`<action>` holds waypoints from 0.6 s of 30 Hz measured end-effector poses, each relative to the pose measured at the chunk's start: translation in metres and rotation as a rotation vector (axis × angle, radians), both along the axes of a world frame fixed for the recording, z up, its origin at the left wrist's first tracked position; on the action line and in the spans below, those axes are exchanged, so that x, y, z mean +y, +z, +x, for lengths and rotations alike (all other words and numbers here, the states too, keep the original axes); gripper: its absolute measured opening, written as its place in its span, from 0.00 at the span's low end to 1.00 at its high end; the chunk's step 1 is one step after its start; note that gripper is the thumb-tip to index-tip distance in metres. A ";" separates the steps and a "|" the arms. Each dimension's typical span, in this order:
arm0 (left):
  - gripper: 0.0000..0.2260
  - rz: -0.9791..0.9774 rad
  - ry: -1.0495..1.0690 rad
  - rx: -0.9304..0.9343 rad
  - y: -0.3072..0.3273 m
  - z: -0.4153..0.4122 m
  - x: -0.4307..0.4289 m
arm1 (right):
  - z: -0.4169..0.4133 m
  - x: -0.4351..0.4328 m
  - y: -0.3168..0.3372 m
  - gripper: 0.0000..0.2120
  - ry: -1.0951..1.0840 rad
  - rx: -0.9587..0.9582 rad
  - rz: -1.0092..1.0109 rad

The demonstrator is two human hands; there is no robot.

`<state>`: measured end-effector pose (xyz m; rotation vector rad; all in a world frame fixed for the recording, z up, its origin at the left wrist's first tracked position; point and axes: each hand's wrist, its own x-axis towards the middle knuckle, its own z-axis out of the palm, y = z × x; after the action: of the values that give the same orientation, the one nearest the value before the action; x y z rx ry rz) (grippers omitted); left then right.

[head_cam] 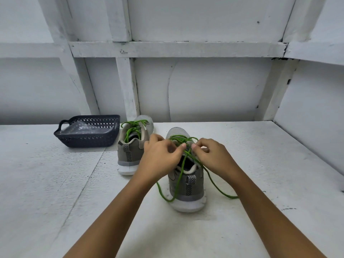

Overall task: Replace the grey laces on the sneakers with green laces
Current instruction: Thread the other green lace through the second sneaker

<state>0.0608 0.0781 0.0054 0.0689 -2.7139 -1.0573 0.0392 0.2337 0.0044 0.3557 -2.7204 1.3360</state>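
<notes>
Both hands are in over the near sneaker [186, 185], which sits heel-first toward the person around the middle of the tabletop [55, 183]. The left hand [160, 157] is curled, thumb and forefinger pinching the green lace [179, 178] right at the top of the tongue. The right hand [214, 155] mirrors it, fingertips nipped onto the same lace from the other side, the two pinches nearly touching.

The loose ends spill back over the heel. One loops down onto the tabletop at the sneaker's left, and the other runs out to its right.

Behind it and to the left, close to the back edge, the far sneaker [130, 155] already carries a green far lace [132, 130] bunched at its opening. A dark basket [87, 141] stands just beside it, with something clear and crinkled inside. No grey lace can be made out.

This looks like the closing stage, snugging or knotting the second shoe. The lace is a thin round cord, light, limp and probably a bit slick, so it wants a fingertip pinch close to the eyelets. The sneaker itself is light and may slide if the lace is tugged hard.
</notes>
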 end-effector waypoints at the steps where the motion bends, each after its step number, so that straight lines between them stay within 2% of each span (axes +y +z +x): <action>1: 0.16 -0.058 -0.014 -0.042 0.003 0.001 0.000 | 0.000 0.001 0.002 0.09 0.032 -0.002 0.028; 4: 0.16 -0.199 -0.082 -0.153 0.007 0.002 -0.002 | 0.003 0.004 0.008 0.08 0.154 -0.017 0.155; 7: 0.11 -0.207 -0.129 -0.157 0.009 0.002 -0.002 | 0.003 0.006 0.009 0.06 0.195 -0.012 0.187; 11: 0.03 -0.016 -0.156 -0.072 0.015 0.005 -0.010 | 0.003 0.010 0.012 0.06 0.188 -0.086 0.024; 14: 0.08 0.198 -0.134 -0.037 0.013 0.005 -0.031 | 0.003 0.015 0.016 0.06 0.181 -0.111 -0.024; 18: 0.08 0.333 -0.075 -0.029 0.018 0.008 -0.054 | 0.001 0.022 0.016 0.07 0.183 -0.107 -0.080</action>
<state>0.0692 0.0240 0.0232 0.0383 -2.5536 -1.5315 0.0405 0.2557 0.0201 0.5531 -2.7673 1.5470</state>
